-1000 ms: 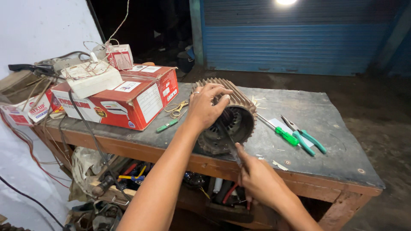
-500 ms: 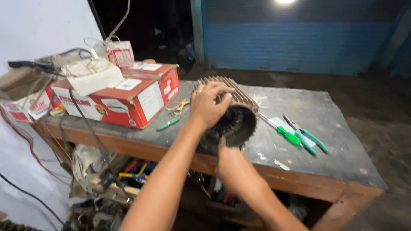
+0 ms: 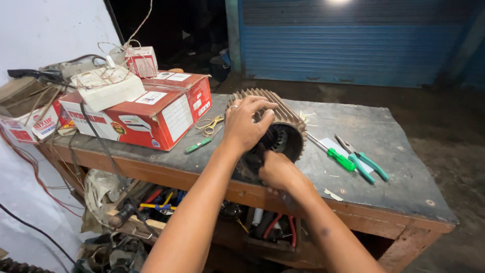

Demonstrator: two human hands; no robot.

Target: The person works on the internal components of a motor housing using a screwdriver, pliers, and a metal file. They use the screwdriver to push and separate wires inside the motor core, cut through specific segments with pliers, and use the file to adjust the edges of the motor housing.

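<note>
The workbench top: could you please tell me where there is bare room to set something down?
Bare room lies on the workbench right of the pliers, out to its right edge. The left is crowded by red boxes, scissors and the finned motor housing under both hands.

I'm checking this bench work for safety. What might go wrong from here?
1. The ribbed motor housing lies on its side near the workbench front edge, steadied only by the left hand; it might roll off.
2. The right hand reaches into its open end, so fingers could get pinched if it shifts.
3. The green screwdriver and pliers lie beside it and could be knocked off.
</note>
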